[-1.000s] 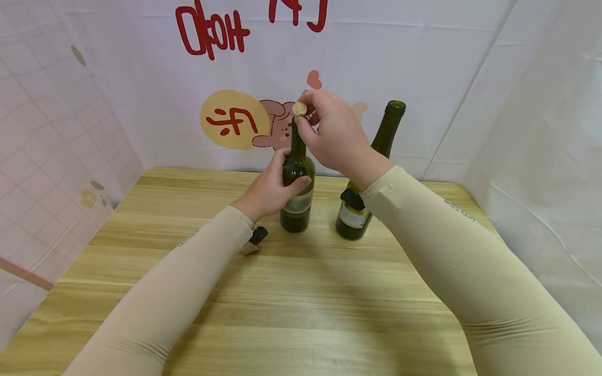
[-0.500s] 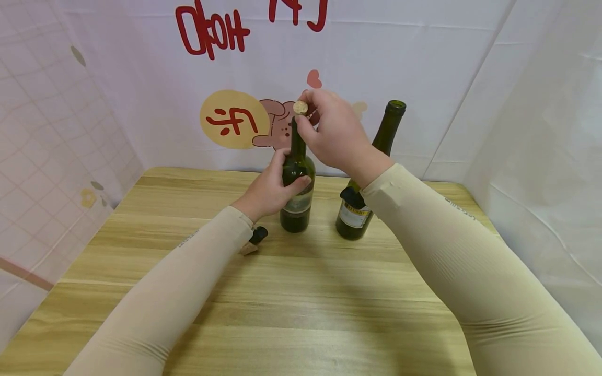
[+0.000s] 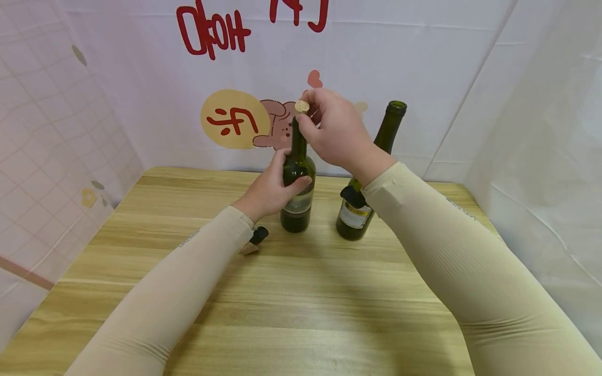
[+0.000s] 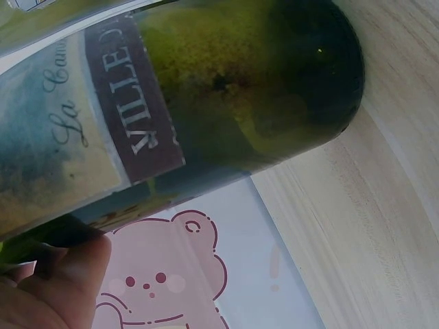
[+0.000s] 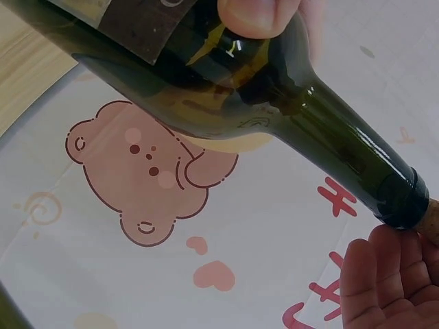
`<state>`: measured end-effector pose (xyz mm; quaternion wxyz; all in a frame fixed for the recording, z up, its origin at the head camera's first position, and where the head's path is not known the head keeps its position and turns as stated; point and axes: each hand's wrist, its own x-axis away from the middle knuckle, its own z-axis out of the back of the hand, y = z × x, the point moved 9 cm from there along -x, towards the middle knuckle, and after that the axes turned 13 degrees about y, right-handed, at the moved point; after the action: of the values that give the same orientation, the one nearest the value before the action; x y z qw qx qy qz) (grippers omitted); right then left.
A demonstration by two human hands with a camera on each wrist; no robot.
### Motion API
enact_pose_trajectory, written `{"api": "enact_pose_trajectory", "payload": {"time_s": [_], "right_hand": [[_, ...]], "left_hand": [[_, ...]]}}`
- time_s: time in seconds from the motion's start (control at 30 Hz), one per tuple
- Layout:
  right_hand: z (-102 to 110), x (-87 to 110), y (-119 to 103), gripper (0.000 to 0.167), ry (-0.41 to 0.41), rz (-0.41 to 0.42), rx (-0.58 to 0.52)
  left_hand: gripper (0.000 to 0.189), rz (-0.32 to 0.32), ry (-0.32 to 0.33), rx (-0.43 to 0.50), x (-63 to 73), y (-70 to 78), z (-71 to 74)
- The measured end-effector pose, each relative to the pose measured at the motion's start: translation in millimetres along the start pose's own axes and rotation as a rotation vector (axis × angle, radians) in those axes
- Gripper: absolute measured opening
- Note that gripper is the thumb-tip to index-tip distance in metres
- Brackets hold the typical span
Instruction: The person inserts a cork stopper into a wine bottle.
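A green wine bottle [image 3: 298, 167] stands upright on the wooden table, and my left hand [image 3: 270, 190] grips it around the shoulder, thumb across the front. At its mouth, my right hand [image 3: 336, 130] pinches a cork [image 3: 302, 107] between thumb and fingers. In the right wrist view the cork [image 5: 431, 223] meets the bottle's rim, with curled fingers just below; how deep it sits cannot be told. The left wrist view shows the bottle's label [image 4: 75, 116] and lower body close up. A second green bottle [image 3: 355, 216], without a stopper, stands to the right, partly behind my right forearm.
The wooden table [image 3: 301, 303] runs back to a white printed cloth [image 3: 400, 52] hanging behind the bottles. More cloth hangs at left and right. Small black pieces show beside both sleeve cuffs, one [image 3: 258, 235] at the left and one [image 3: 352, 197] before the second bottle.
The cork has tipped slightly more upright and shifted a little to the right with my right fingers. My left hand and both bottles have stayed in place.
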<state>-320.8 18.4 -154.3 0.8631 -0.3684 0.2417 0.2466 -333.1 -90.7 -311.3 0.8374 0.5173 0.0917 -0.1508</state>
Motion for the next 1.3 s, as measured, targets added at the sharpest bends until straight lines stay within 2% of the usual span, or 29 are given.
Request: {"api": "enact_pose_trajectory", "payload": {"time_s": [0.43, 0.8, 1.3], "right_hand": [[-1.5, -2.9, 3.6, 0.035, -0.02, -0.036, 0.006], [-4.0, -2.7, 6.5, 0.033, -0.02, -0.045, -0.004], [-7.6, 0.9, 15.0, 0.026, -0.016, -0.142, -0.121]], "left_hand": [[0.077, 0.011, -0.005, 0.001, 0.4, -1.1, -1.0], [0.079, 0.001, -0.007, 0.003, 1.7, 1.8, -1.7], [0.079, 0.01, 0.005, -0.006, 1.9, 0.0, 0.4]]}}
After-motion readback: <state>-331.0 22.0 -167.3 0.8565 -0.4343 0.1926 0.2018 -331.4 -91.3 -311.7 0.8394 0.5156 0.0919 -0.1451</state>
